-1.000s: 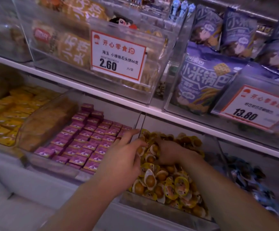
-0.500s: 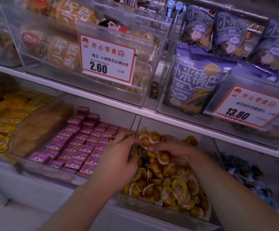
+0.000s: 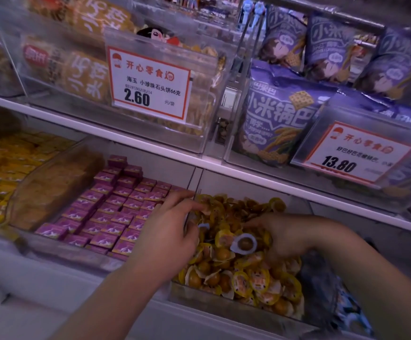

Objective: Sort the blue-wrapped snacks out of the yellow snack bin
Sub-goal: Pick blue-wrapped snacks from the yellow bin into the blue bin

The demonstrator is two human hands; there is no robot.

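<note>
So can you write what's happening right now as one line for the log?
step: sorting | left hand: in yellow snack bin | right hand: by pale blue-rimmed snack | grasp: unclear | purple boxes: left bin

A white shelf (image 3: pixel 224 171) was seen running across a dimly lit shop display. Clear plastic bins (image 3: pixel 211 133) were set upon it, fronted by red-bordered price cards (image 3: pixel 149 82), with purple bags (image 3: pixel 278 114) stacked at its right end.

Left hand (image 3: pixel 167 231) and right hand (image 3: pixel 290 238), both bare, without gloves, rings or watch. Both forearms are uncovered to the frame edge; no sleeve is visible
</note>
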